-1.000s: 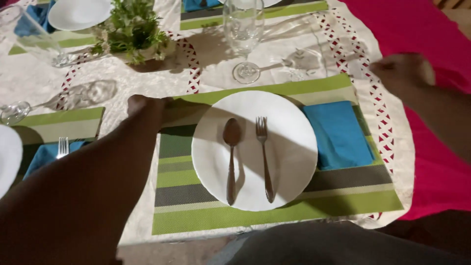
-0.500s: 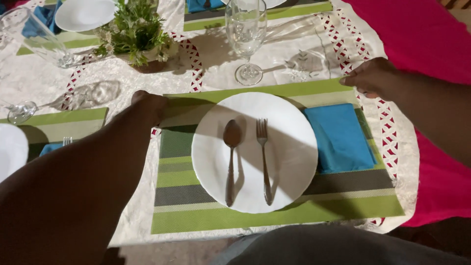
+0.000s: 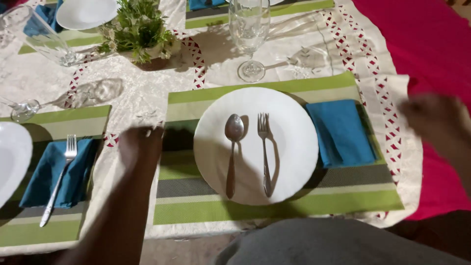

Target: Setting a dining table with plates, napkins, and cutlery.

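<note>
The left hand (image 3: pixel 140 147) rests at the left edge of the striped placemat (image 3: pixel 274 206), holding nothing, though blur hides how wide its grip is. Just right of it sits the white plate (image 3: pixel 294 142) with a spoon (image 3: pixel 232 147) and fork (image 3: pixel 265 152) side by side. The right hand (image 3: pixel 431 118) hovers blurred beyond the blue napkin (image 3: pixel 341 132), over the desk's (image 3: pixel 392 88) edge; its grip cannot be told.

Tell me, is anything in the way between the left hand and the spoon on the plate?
Nothing visible blocks it. The left hand is at the left edge of the striped placemat, and only bare mat and the white plate's rim lie between it and the spoon. The fork lies on the spoon's far side.
</note>
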